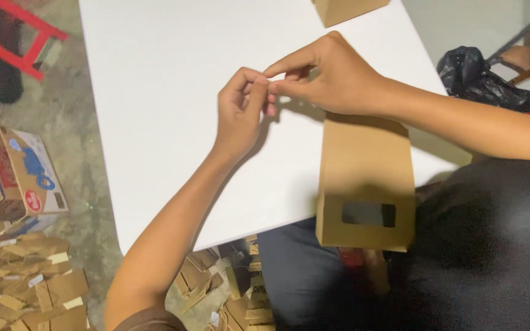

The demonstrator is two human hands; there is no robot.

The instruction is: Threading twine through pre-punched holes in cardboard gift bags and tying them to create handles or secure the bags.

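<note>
- Left hand (240,113): raised above the desk (167,92), thumb and fingers pinched shut on something small; item too small to identify.
- Right hand (332,76): fingertips meeting those of the left hand, pinched on the same small item; index finger extended.
- Paper bag (366,178): brown, flat, with a rectangular window cut-out near its lower end; lying just below the right hand and to the right of the left hand, apart from both, lower end hanging past the near desk edge.
- Risk, judged: bag unheld and overhanging; likely to slide off toward the lap if nudged by a forearm.
- Risk, judged: pinched item tiny; easily dropped or stuck to fingertips if grip loosens.
- Second brown bag (348,9): beyond the right hand, at the far desk edge, partly out of frame.
- Floor, left of left hand: printed carton (16,178), heap of folded brown pieces (26,288).
</note>
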